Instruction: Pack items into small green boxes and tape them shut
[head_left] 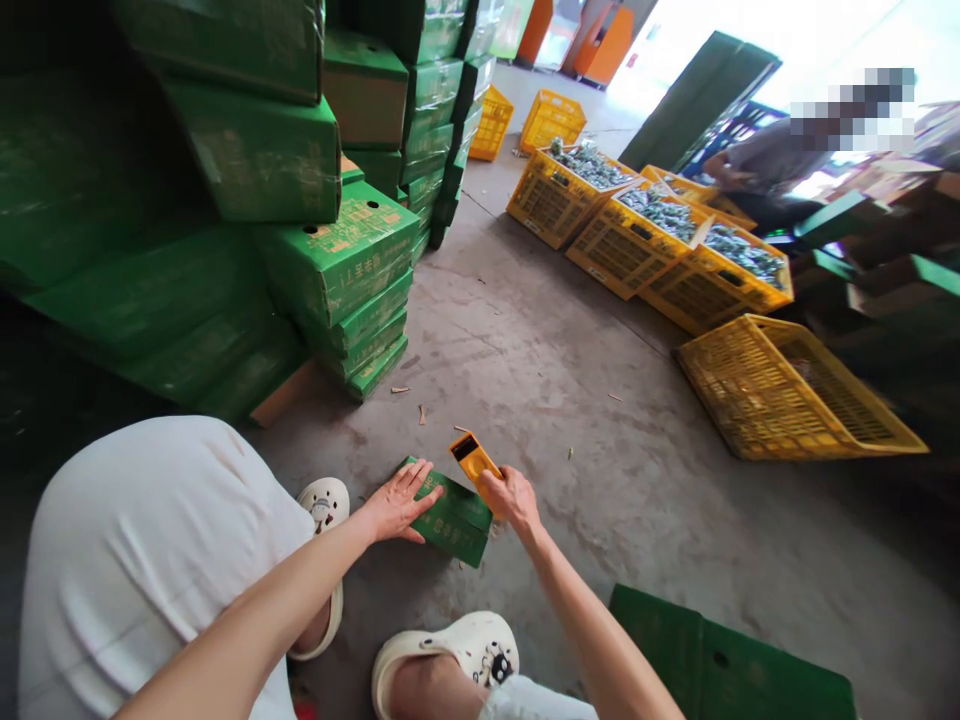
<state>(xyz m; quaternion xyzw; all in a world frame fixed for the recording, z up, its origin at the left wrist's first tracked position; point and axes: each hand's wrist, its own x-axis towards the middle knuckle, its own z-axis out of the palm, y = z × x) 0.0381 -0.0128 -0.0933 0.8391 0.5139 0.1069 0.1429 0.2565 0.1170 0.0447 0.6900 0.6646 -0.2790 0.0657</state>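
While our left hand (405,503) spreads over the green printed cardboard box (459,522), our right hand (514,497) grips the oblong orange-yellow tool (472,460).
Our hands are apart; the box lies on the grey floor (555,390), its long axis slanting far-left to near-right, its right end nearer our right hand.

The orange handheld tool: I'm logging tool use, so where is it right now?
Just below the head view's centre, the orange tool is in the right hand, by the green box under the left hand.
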